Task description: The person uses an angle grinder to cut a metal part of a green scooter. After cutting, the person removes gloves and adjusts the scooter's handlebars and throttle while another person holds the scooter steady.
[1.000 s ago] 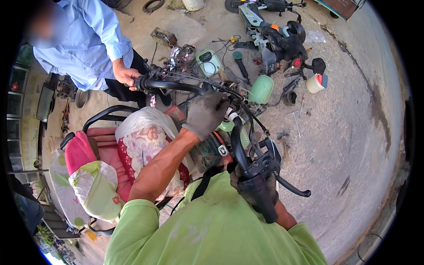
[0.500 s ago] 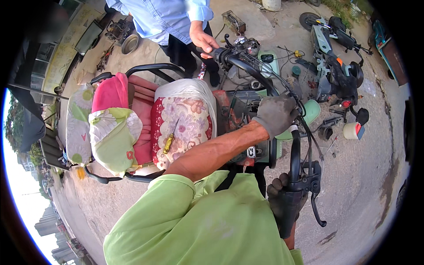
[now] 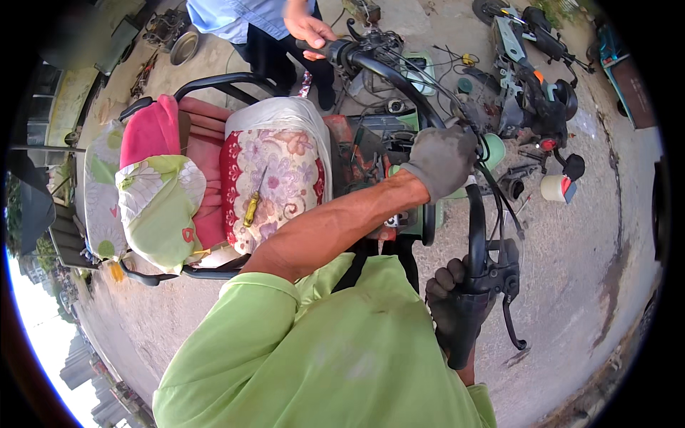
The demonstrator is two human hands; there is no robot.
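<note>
My left hand (image 3: 441, 162), in a grey glove, is closed over the middle of the black handlebar (image 3: 477, 227), beside its cables. My left arm reaches across in front of the seat. My right hand (image 3: 444, 289), gloved in dark grey, wraps round the handlebar's near grip (image 3: 465, 329), its fingers curled on the inner side. A brake lever (image 3: 509, 321) sticks out beyond that grip. Another person's bare hand (image 3: 312, 32) rests at the far grip (image 3: 335, 51). A yellow-handled screwdriver (image 3: 252, 208) lies on the flower-patterned seat cover (image 3: 285, 171).
Behind the seat sits a padded backrest with a pink and green cloth (image 3: 168, 207) and black side rails (image 3: 235, 82). Parts lie on the concrete past the handlebar, with a dismantled scooter (image 3: 539, 107) and a white bucket (image 3: 554, 188). The other person (image 3: 250, 28) stands across the vehicle.
The view has shifted, so the vehicle and ground appear higher and farther left. Both my hands keep their places on the handlebar, and the other person's hand stays at the far grip.
</note>
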